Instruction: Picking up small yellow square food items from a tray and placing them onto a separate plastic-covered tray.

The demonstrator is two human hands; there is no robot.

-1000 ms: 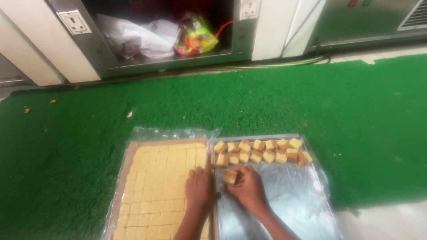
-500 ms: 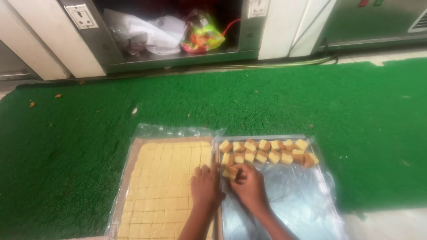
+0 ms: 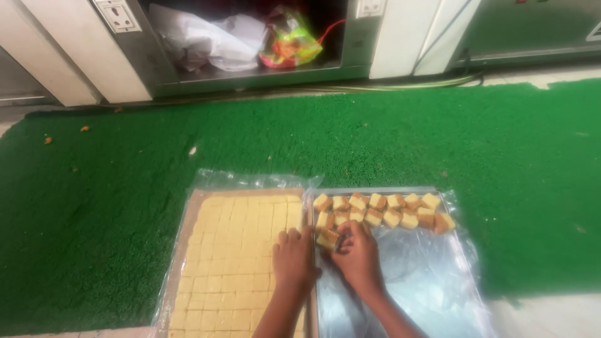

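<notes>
Cake cubes (image 3: 375,210) line right tray (image 3: 463,275); left tray (image 3: 188,250) holds scored slab (image 3: 241,263).

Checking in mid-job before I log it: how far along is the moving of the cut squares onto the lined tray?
Done: about two rows of squares sit along the far edge of the lined tray. In hand: the right hand sets one square beside them; the left hand rests on the cut slab. Left: most of the slab.
</notes>
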